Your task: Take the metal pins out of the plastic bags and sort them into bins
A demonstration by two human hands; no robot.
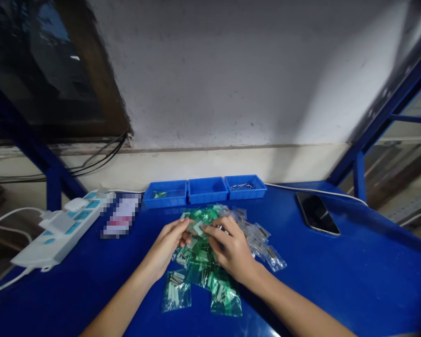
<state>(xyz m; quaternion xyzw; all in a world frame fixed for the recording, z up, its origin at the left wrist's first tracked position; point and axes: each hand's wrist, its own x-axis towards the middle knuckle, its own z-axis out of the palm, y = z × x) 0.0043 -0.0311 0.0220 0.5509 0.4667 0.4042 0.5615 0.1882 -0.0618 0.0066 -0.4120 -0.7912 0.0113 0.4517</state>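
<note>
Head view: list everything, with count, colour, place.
Small bags: many, green and clear, centre
Trays: three, blue, by wall
Packets: some, greenish, left tray
Metal pieces: several, silvery, right tray
Phone: one, black, right
Power strip: one, white, left
Plugs: two, white, on strip
Pixelated item: one, whitish, beside strip
Cables: several, black, white, both sides
Table: one, blue, below
Frame bars: several, blue, both sides
Wall: one, greyish, behind
Window: one, dark, upper left
Left hand: one, over bags
Right hand: one, over bags
</note>
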